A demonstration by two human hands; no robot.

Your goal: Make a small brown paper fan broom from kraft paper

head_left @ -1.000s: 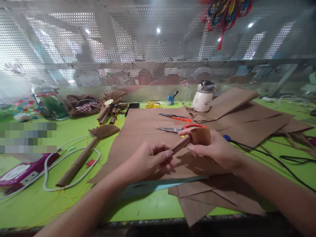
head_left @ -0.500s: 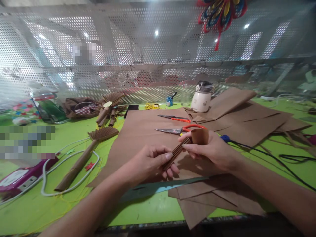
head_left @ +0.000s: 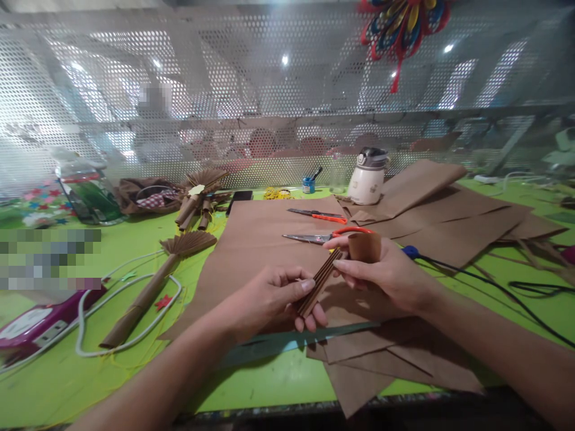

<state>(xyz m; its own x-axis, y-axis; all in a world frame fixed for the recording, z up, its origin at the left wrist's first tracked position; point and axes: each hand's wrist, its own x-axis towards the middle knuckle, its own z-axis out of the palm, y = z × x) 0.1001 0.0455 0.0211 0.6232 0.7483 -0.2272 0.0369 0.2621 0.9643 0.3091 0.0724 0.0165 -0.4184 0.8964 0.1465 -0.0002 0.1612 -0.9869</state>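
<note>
A strip of brown paper (head_left: 320,280), pleated into narrow folds, is held between my two hands above a large brown paper sheet (head_left: 260,239). My left hand (head_left: 283,296) pinches the lower end of the pleats, thumb on top and fingers beneath. At the upper end my right hand (head_left: 372,269) grips the strip between thumb and fingers, and its unfolded tail (head_left: 365,246) curls up over that hand. Just beyond my right hand lie scissors (head_left: 314,238) with orange handles. Farther back on the sheet is an orange utility knife (head_left: 321,215).
Brown paper sheets (head_left: 453,224) lie at right; paper offcuts (head_left: 359,371) lie near the front edge. A pleated paper fan with a rolled stem (head_left: 144,305) rests at left beside a white cable and purple power strip (head_left: 54,323). A white bottle (head_left: 366,182) stands behind.
The pleats between my hands have spread slightly and show more of their folds. Both hands keep nearly the same place and grip.
</note>
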